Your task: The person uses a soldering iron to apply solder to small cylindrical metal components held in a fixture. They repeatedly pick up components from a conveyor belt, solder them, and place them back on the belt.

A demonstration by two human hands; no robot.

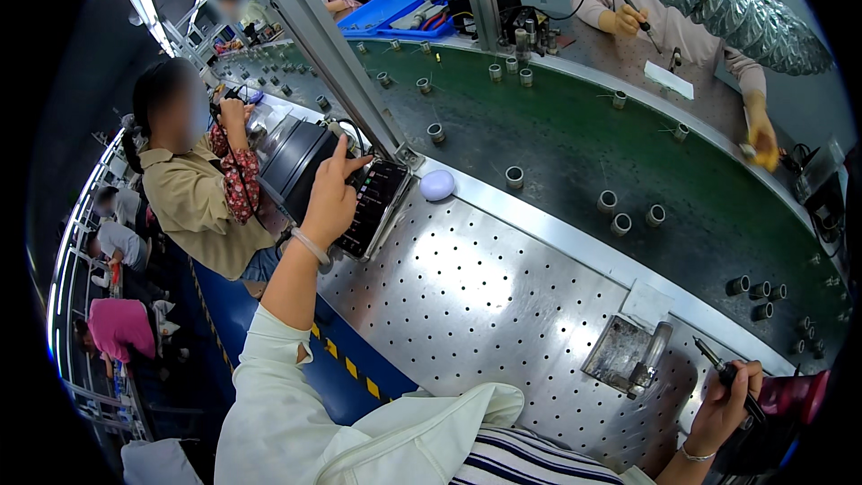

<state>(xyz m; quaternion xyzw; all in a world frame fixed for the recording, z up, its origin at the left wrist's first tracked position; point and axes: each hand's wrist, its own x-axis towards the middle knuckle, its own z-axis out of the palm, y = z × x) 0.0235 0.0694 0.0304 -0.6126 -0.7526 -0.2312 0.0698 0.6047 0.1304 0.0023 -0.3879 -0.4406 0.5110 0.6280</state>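
1. Nearest us is our own pale sleeve [296, 413], with a striped shirt [530, 462] at the lower edge.
2. Our left hand [330, 198] reaches up to a dark screen [373, 207] at the left end of the bench; the forefinger is stretched out and touches the screen's top edge, the other fingers curl loosely against its face.
3. The screen is a flat black slab with faint coloured rows on it. Its long axis runs from lower left to upper right, and its face tilts toward us.
4. Our right hand [732, 395] is closed around a dark pen-shaped tool [729, 377] at the lower right. The tool's tip points up and to the left, along the same slant as its length.
5. A small metal holder [633, 355] stands on the perforated steel bench [467, 287], just left of the right hand.
6. A white dome [437, 185] sits near the screen, at the edge of the green belt [575, 144].
7. Small metal cylinders [621, 224] stand scattered on the belt.
8. Other people work beside us and across the belt.
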